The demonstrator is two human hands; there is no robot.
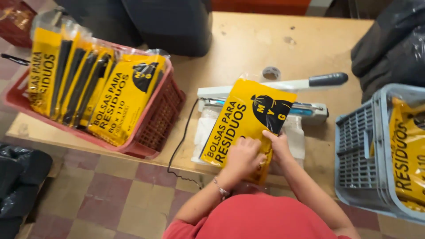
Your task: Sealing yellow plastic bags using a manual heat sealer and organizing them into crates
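I see both hands pressing a yellow packet [248, 121] on the heat sealer [265, 99]: left hand [241, 157] fingers seemingly clenched over it, right hand [276, 144] pinching its edge. Red crate [159, 119] left of the sealer, grey crate [358, 155] right.

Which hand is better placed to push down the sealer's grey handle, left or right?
Probably the right. The right hand rests on the yellow packet at its right edge, the side where the grey handle sticks out. The left hand lies farther left, pressed on the packet.
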